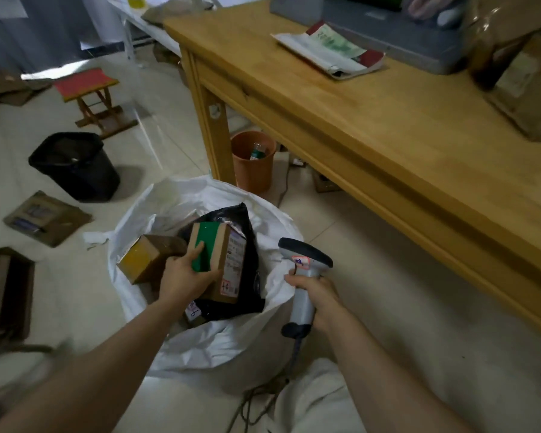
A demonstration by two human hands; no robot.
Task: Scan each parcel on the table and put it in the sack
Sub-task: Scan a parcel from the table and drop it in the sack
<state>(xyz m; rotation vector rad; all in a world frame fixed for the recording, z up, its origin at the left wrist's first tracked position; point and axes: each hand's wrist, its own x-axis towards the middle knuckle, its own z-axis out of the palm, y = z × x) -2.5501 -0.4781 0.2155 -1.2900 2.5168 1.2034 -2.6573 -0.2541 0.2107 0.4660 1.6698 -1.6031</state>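
Observation:
My left hand (183, 276) grips a small cardboard parcel with a green patch and a shipping label (224, 254), held over the open mouth of the white sack (200, 342) on the floor. Inside the sack lie a black plastic mailer (247, 304) and a brown box with yellow tape (142, 260). My right hand (317, 295) grips the handle of a grey barcode scanner (305, 256) just right of the sack, its head up and its cable trailing down. A brown parcel (527, 98) rests on the wooden table (372, 120) at the far right.
On the table are a grey tray (388, 35) and a folded paper packet (328, 51). An orange bin (253, 164) stands under the table, a black bin (75, 167) and a red folding stool (91, 95) to the left. Flat cardboard (47, 218) lies on the floor.

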